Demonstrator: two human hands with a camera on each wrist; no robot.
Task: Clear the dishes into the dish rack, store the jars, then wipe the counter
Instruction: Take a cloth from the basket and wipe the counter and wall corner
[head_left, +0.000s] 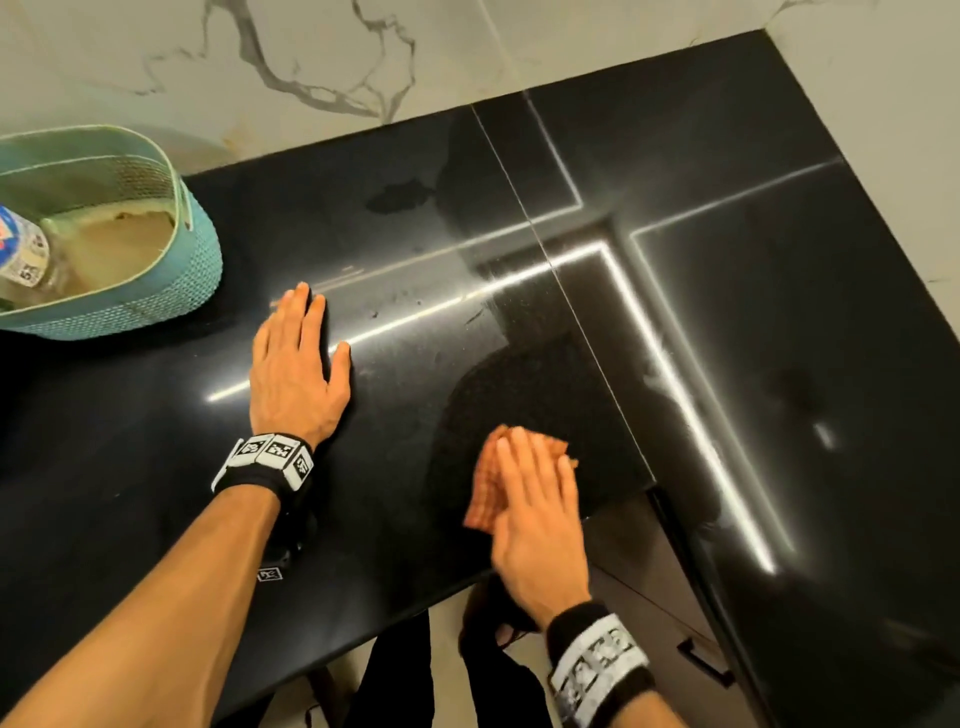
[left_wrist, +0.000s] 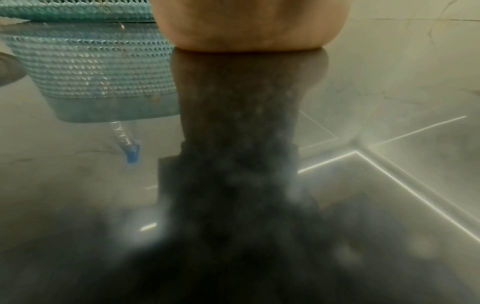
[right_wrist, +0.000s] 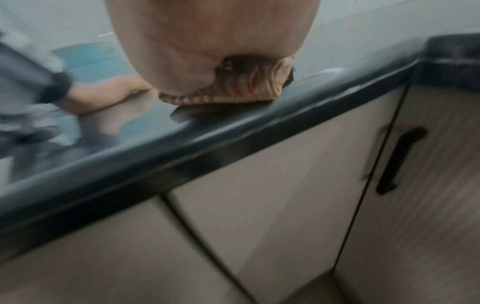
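The black glossy counter (head_left: 415, 249) fills the head view. My left hand (head_left: 298, 364) lies flat on it with straight fingers, right of the teal basket. An orange striped cloth (head_left: 485, 483) lies near the counter's front edge, and my right hand (head_left: 535, 514) presses flat on it with straight fingers. In the right wrist view the palm (right_wrist: 207, 51) covers the striped cloth (right_wrist: 246, 86) close to the counter's rounded front edge (right_wrist: 233, 139). The left wrist view shows only the heel of my left hand (left_wrist: 246, 26) on the reflective surface.
A teal mesh basket (head_left: 156, 291) stands at the left edge of the counter with a plastic bottle (head_left: 21, 249) inside. Marble wall tiles (head_left: 311, 62) back the counter. Below the front edge are cabinet doors with a black handle (right_wrist: 400, 160).
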